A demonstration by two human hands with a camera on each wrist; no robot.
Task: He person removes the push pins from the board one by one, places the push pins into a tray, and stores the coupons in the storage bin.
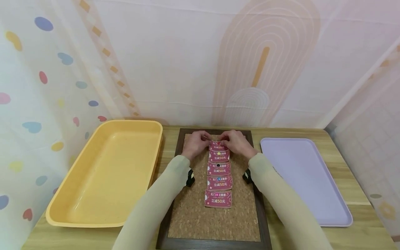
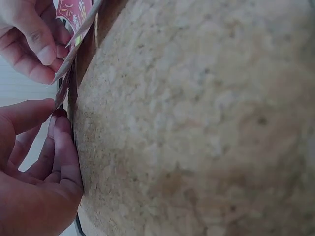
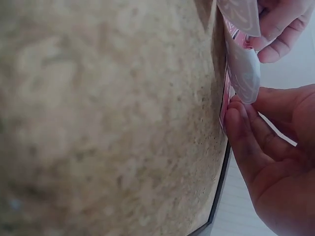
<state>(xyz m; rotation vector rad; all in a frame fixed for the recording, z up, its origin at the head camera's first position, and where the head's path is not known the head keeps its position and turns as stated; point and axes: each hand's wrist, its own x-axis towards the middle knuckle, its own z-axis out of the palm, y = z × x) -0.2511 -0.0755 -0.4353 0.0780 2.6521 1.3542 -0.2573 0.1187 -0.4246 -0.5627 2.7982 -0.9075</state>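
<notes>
Pink coupons lie in a column on a framed cork board, the lowest coupon flat near the middle. Small coloured pins, such as a yellow pin and a black pin, sit on them. At the top coupon, my left hand pinches the left side and my right hand pinches the right side. In the left wrist view the left hand has thumb and fingers on the coupon's edge. The right wrist view shows the right hand at the edge of lifted coupons.
A deep yellow tray stands left of the board. To the right lies a shallow lilac tray. All of them rest on a wooden table, with a patterned curtain behind.
</notes>
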